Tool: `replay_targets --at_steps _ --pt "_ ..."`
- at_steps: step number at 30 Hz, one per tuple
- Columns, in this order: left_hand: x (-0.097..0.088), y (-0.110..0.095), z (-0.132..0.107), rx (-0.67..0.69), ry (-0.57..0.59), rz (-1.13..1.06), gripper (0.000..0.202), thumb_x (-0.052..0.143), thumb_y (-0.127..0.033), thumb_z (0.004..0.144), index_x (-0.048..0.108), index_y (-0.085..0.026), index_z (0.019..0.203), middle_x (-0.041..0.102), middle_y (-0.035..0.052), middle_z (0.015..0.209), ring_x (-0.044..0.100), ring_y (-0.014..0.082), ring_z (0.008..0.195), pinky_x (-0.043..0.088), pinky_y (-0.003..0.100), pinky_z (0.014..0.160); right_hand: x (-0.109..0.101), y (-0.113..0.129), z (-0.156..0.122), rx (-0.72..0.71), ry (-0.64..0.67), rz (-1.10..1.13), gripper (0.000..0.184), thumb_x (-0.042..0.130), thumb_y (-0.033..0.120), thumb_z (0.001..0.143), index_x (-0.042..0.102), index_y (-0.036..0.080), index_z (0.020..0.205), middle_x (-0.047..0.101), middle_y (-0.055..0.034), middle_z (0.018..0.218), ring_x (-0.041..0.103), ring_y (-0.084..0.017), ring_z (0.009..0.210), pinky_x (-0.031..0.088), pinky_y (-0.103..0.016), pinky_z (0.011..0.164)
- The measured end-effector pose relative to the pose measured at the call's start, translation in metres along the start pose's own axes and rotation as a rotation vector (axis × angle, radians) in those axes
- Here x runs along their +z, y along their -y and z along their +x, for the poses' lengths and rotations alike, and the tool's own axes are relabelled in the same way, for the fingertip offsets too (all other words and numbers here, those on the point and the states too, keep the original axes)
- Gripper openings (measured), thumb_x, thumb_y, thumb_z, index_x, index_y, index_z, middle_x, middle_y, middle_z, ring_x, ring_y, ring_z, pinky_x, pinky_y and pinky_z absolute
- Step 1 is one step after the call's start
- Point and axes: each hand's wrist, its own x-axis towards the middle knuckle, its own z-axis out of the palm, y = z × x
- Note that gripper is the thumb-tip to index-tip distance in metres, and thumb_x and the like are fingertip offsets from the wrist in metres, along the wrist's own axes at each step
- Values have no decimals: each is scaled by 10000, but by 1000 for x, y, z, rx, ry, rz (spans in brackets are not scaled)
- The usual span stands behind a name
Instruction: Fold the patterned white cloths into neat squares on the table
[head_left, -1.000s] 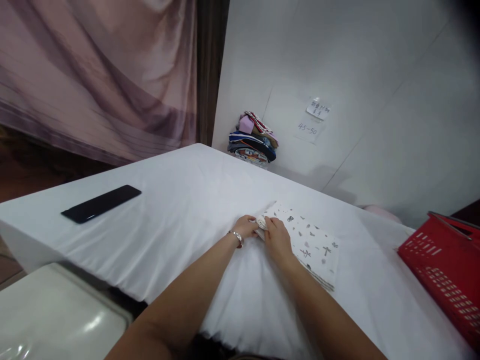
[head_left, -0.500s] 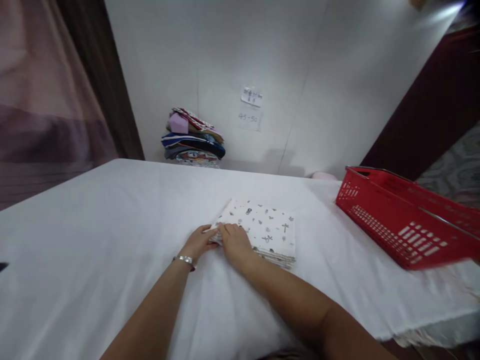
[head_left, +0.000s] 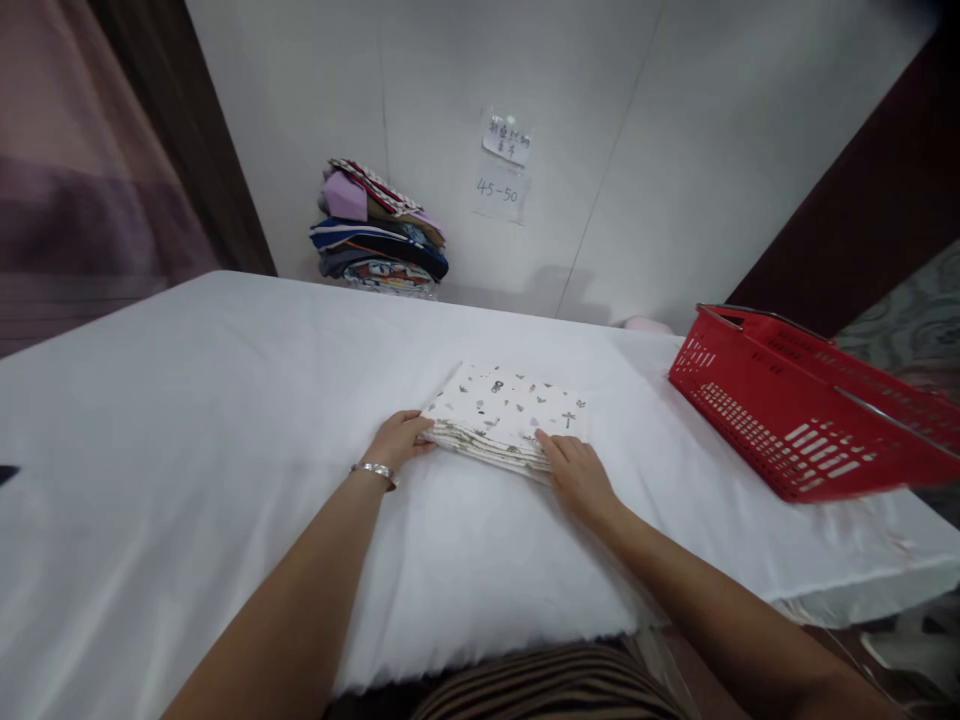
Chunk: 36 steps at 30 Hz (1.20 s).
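A folded cloth (head_left: 510, 402), white with small grey and green prints of palms and animals, lies flat in several layers on the white-covered table. At its near left corner, my left hand (head_left: 397, 442), with a silver bracelet at the wrist, has its fingers closed around the layers. My right hand (head_left: 583, 478) grips the near right corner, thumb on the top face; its other fingertips are partly hidden. The layered near edge shows between both hands and sags slightly.
A red plastic basket (head_left: 757, 400) with metal handles stands at the table's right side. Beyond the far edge, a stack of folded fabrics (head_left: 379, 235) rests against the wall. Two paper notes (head_left: 504, 170) are stuck there. White cloth covers the table (head_left: 225, 400).
My right hand has moved from the cloth's near left corner to its near right corner. The left hand stays at the left corner. The camera view has tilted down.
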Motion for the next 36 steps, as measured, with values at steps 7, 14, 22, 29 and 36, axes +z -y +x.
replay_targets --at_steps 7,14,22,29,36 --pt "1 1 -1 14 0 -1 270 616 -158 673 504 -170 918 626 34 754 615 161 688 529 291 660 3 -23 -19 3 -89 -20 367 473 81 724 531 145 1081 558 -110 1034 456 -233 938 364 -335 765" --pt "2 1 -3 26 -50 -2 330 626 -163 659 488 -176 959 626 21 712 621 162 645 532 297 629 6 -18 -31 -93 -135 37 436 395 26 743 498 165 1143 560 -105 1041 475 -228 951 388 -360 767" --pt "0 4 -7 244 -154 459 402 586 -238 673 493 -170 1058 627 56 880 618 172 725 505 285 652 18 -17 -50 -113 -179 69 485 378 78 787 396 136 1268 530 -133 1141 454 -245 1059 400 -410 841" --pt "-4 1 -21 608 -277 1123 315 489 -262 734 565 -220 1037 572 57 1070 545 228 939 440 341 745 1 -12 -45 -85 -140 114 386 444 177 809 476 154 1193 558 -121 1115 487 -245 1020 396 -416 829" --pt "17 9 -32 1232 -5 1176 223 445 -212 832 598 -249 989 571 32 1055 467 191 1020 337 371 892 -19 6 -5 -53 -250 276 234 413 210 866 602 198 1004 615 -83 987 535 -209 937 388 -389 834"
